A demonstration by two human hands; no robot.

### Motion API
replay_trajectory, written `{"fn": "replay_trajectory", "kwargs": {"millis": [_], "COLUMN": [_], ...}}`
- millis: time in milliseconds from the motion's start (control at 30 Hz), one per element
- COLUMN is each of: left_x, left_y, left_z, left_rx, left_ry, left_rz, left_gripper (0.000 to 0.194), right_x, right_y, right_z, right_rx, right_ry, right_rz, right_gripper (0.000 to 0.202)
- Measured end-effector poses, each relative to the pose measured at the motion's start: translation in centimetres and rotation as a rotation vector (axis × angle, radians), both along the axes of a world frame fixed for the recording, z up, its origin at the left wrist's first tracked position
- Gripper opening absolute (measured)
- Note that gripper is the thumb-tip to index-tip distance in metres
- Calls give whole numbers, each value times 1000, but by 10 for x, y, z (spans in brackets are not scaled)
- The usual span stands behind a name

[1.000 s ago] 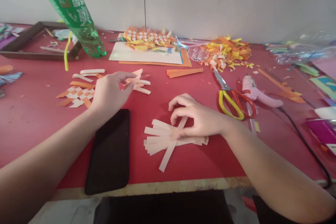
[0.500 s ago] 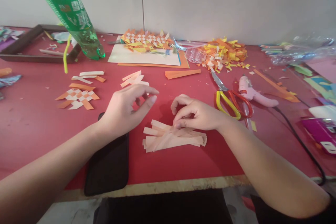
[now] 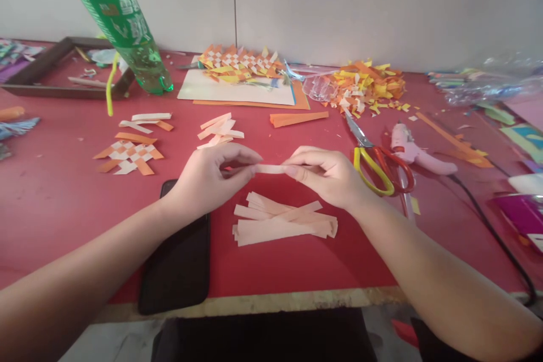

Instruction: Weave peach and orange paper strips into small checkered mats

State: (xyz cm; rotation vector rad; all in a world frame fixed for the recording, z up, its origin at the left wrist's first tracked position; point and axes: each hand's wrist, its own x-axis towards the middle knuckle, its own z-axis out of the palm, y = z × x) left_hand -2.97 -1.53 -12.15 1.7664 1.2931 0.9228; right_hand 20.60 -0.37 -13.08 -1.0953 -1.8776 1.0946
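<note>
A pale paper strip (image 3: 271, 169) is stretched level between my two hands, just above the red table. My left hand (image 3: 218, 172) pinches its left end between thumb and fingers, and my right hand (image 3: 324, 172) pinches the right end. Below them lies a loose pile of pale paper strips (image 3: 275, 226), some crossing at angles. Folded pale strips (image 3: 218, 127) sit just beyond my left hand. A small woven orange and white paper piece (image 3: 129, 153) rests farther left. Part of a black phone (image 3: 178, 266) shows under my left forearm.
Scissors (image 3: 377, 164) with yellow and red handles and a pink glue gun (image 3: 418, 153) lie at right. A green bottle (image 3: 123, 22), a dark frame (image 3: 38, 90), orange strips (image 3: 299, 119), a woven piece (image 3: 237, 62) on sheets and a heap of paper scraps (image 3: 367, 85) are along the back.
My right hand has risen from the pile with one pale strip. My left hand has closed on its other end, and the strip now spans both hands.
</note>
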Motion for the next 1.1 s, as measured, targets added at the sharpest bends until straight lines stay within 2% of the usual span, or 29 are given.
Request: {"fn": "replay_trajectory", "kwargs": {"millis": [100, 200, 267, 367, 467, 500, 567, 667, 733, 900, 1100], "left_x": [-2, -3, -3, -1, 0, 0, 0, 1, 1, 2, 4], "left_y": [3, 5, 7, 7, 6, 5, 3, 1, -1, -2, -3], "left_z": [-3, -4, -3, -3, -2, -1, 0, 2, 2, -2, -1], "left_rx": [-48, -129, -180, -211, -224, -241, -302, -414, -466, -534, -487], "left_ry": [-68, -162, -226, -295, -360, -380, -413, -436, -440, -480, -460], "left_rz": [47, 83, 93, 103, 105, 96, 56, -41, -96, -154, -90], "left_gripper": [16, 20, 22, 21, 23, 25, 28, 31, 32, 37, 34], "right_x": [2, 6, 7, 4, 0, -1, -3, -4, -5, -8, -9], "right_y": [-1, -3, -5, -8, -9, -8, -6, -4, -4, -7, -6], "right_z": [-1, 1, 3, 5, 5, 5, 4, 2, 1, -5, -9], "right_rx": [-108, -207, -286, -350, -321, -281, -146, 26, -28, -343, -387], "right_ry": [101, 200, 203, 169, 163, 164, 167, 166, 153, 180, 242], "right_rz": [10, 192, 318, 398, 335, 295, 221, 175, 182, 152, 106], "right_gripper": [25, 13, 14, 17, 8, 10, 19, 21, 19, 23, 28]}}
